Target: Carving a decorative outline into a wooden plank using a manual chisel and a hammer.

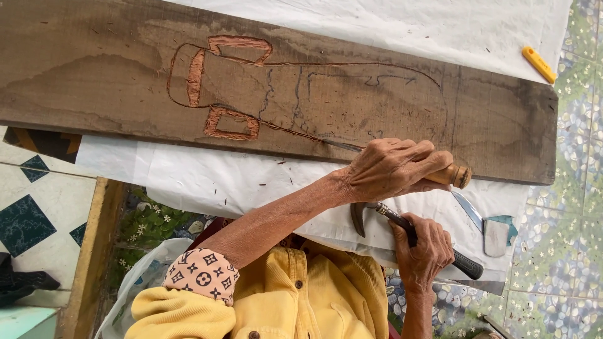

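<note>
A: Item one, the wooden plank [125,69]?

B: Long, dark, lying across white sheeting [402,25] on the tabletop. A carved outline [232,88] with reddish cut grooves sits at its left half; fainter drawn lines run on to the right. Its near edge passes just above the hands; its right end stops short of the sheeting's edge.

A: Left hand [392,168]?

B: Grip clenched around the wooden handle of a chisel [452,176]; the thin blade reaches left to the plank's near edge, tip on the groove line.

A: Right hand [424,251]?

B: Grip closed on a hammer [408,232], black handle, metal head just under the left wrist, close below the chisel handle but apart from it.

A: Loose items?

B: A knife [468,210] with its blade on the sheeting, just right of the hands. A yellow marker-like object [539,64] at the far right, beyond the plank's corner, well apart.

A: Open room?

B: Bare sheeting between the plank's near edge and the yellow shirt [301,295]; patterned floor tiles [565,188] to the right.
</note>
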